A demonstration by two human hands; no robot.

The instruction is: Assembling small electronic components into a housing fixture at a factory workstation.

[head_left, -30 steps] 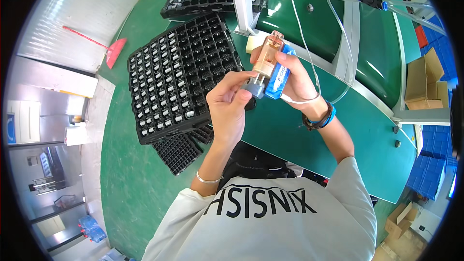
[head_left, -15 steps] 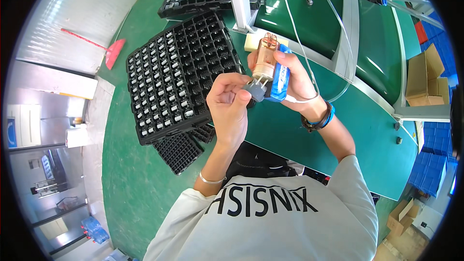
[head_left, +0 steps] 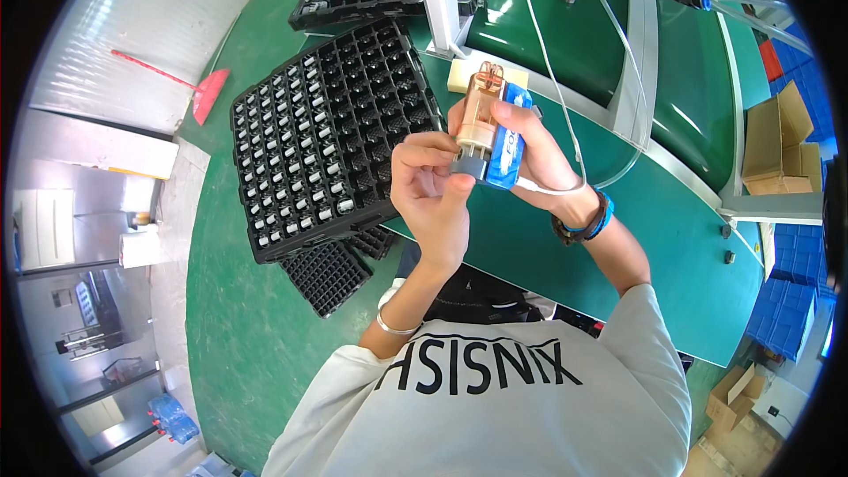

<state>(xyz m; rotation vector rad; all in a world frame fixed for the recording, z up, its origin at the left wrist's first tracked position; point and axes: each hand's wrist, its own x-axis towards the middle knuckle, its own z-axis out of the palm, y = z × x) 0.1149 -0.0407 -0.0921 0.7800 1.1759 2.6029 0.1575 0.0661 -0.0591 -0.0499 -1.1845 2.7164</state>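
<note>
My right hand [head_left: 546, 159] is wrapped round a clear amber cylinder [head_left: 479, 110] with copper-coloured loops at its top. Against its palm side lies a block wrapped in blue film [head_left: 509, 150], from which a thin white cord [head_left: 543, 188] runs. Between thumb and fingers, my left hand [head_left: 431, 187] pinches a small dark grey round piece [head_left: 471, 165] with metal pins. That piece is up against the lower end of the cylinder, its pins pointing into it; how deep they sit I cannot tell.
Left of my hands stands a black compartment tray [head_left: 309, 241] with rows of small whitish cylinders, above smaller black trays [head_left: 327, 278]. A further filled tray [head_left: 362, 11] is behind it. White posts [head_left: 435, 0], clear tubes [head_left: 625, 62] and a yellow block [head_left: 461, 75] border the green table [head_left: 654, 247].
My left hand has moved slightly right, bringing the grey piece up to the cylinder's lower end; its pins were more exposed before. The cylinder has turned a little more upright.
</note>
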